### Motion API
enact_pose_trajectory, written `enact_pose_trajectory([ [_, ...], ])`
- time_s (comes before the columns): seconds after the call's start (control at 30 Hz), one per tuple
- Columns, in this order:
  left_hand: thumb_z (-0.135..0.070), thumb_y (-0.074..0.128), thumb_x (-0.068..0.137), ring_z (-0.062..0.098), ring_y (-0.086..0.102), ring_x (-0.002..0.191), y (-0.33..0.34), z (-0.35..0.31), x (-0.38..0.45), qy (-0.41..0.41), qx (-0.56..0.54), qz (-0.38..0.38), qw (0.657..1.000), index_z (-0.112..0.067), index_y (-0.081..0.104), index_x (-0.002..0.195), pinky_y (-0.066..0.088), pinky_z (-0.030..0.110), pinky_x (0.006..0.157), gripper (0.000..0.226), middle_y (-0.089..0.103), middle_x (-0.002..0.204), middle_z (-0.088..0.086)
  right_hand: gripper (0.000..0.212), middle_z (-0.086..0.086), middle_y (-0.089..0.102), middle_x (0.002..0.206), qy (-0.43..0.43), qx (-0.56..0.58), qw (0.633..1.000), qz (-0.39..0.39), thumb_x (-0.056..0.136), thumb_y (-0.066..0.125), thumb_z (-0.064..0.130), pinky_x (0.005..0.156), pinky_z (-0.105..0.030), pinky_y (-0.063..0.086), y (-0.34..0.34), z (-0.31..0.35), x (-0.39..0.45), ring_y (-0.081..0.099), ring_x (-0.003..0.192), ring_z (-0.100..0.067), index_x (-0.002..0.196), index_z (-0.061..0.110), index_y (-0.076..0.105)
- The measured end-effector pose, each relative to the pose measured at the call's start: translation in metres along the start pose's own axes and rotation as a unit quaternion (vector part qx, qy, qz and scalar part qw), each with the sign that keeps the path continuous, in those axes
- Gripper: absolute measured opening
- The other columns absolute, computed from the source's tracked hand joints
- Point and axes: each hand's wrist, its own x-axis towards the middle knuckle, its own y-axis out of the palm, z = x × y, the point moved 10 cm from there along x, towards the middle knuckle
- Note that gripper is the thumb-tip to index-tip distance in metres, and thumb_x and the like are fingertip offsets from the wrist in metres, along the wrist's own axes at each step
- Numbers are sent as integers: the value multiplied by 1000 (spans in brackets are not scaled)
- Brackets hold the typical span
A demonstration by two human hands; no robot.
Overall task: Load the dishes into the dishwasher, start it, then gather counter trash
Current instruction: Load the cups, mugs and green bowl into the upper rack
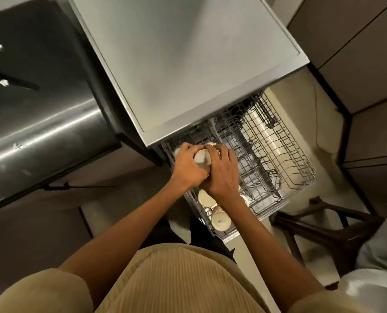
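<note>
At the near-left corner of the pulled-out grey wire dishwasher rack, roughly seven o'clock from the rack's middle, the person is bent over with both hands wrapped round a small cream ceramic cup turned bottom-up. The left hand curls over it from nine o'clock, and the right hand closes on it from three o'clock, fingers bent across the rim side, so the cup sits pinched between the two palms just above the tines. Two more cream ceramic cups already sit upside down in the rack nearer the person, one tucked partly under the right wrist and another at six o'clock from the hands, close to the rack's front edge. I'd judge the cup to be light, rigid and glazed, so likely slick if wet and liable to chip if knocked against the wire or its neighbours. The sensible hold is around the body, as now, easing it down over a tine, not dropping it. The brushed steel top of the dishwasher overhangs at twelve o'clock, and the rest of the rack out toward three o'clock looks bare of crockery. A dark wooden stool stands at four o'clock on the floor.
</note>
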Motion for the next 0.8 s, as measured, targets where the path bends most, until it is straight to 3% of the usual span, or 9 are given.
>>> enact_pose_trajectory([
  [0.13,-15,80,72,13,54,104,31,3,18,-32,18,16,999,-13,66,126,43,18,93,56,50,116,3,62,-7,60,115,-26,33,999,14,69,77,32,86,-36,46,17,-35,20,52,98,-22,124,11,57],
  [0.27,-23,76,79,18,53,103,58,29,41,-48,75,38,995,-10,64,126,45,29,96,49,54,113,7,51,-11,64,111,3,80,994,70,76,73,29,82,-40,49,51,-70,42,57,99,-29,120,10,57],
  [0.33,-32,67,80,27,57,102,69,51,49,-64,116,64,989,-7,65,116,46,34,92,44,58,111,13,49,-15,62,111,35,107,989,95,77,75,25,79,-43,52,65,-83,53,57,101,-34,120,8,57],
  [0.4,-41,55,77,36,58,101,78,76,53,-86,157,89,980,-3,65,108,47,36,87,50,62,109,19,58,-18,60,115,59,124,983,122,76,79,24,82,-40,51,80,-95,67,57,105,-35,125,7,55],
  [0.47,-45,52,76,40,56,116,88,107,54,-94,197,119,969,-6,59,127,49,42,97,65,59,128,22,68,-19,58,119,78,112,978,159,74,83,25,87,-37,51,97,-106,82,58,109,-34,132,6,52],
  [0.57,-52,47,78,41,33,144,99,143,51,-66,270,137,951,-9,39,151,36,52,114,86,36,157,21,70,-17,62,123,75,114,978,158,73,85,29,87,-31,54,118,-113,108,63,109,-31,132,7,55],
  [0.7,-44,64,84,43,25,148,95,143,45,-44,336,142,930,2,38,150,23,51,121,84,29,159,26,97,-19,44,149,57,77,983,155,77,82,36,107,-36,47,147,-113,142,50,131,-34,155,13,30],
  [0.8,-35,67,87,38,17,152,100,146,45,-24,351,150,924,1,30,154,14,48,123,84,19,163,23,94,-19,41,153,29,77,985,152,82,78,37,109,-31,40,161,-107,163,45,137,-34,156,9,28],
])
